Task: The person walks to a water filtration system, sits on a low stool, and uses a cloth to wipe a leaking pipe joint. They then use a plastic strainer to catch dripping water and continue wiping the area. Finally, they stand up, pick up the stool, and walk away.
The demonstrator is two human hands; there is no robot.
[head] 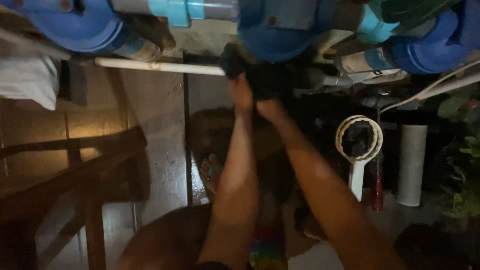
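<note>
Under blue pipework (280,30), dim wet floor (160,150), wooden frame (75,165), white wrench (358,150)

Dim room, wet grey concrete floor (160,130). Dark wooden frame (75,170) at left, warm yellow glow on tiled wall (85,125) behind. Green leafy plants (462,170) far right.

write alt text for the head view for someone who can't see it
Both bare hands, left hand and right hand, reach up together onto a dark fitting beneath blue cylindrical filter housings. A white plastic ring-shaped wrench lies to the right, and a thin white pipe runs left.
</note>
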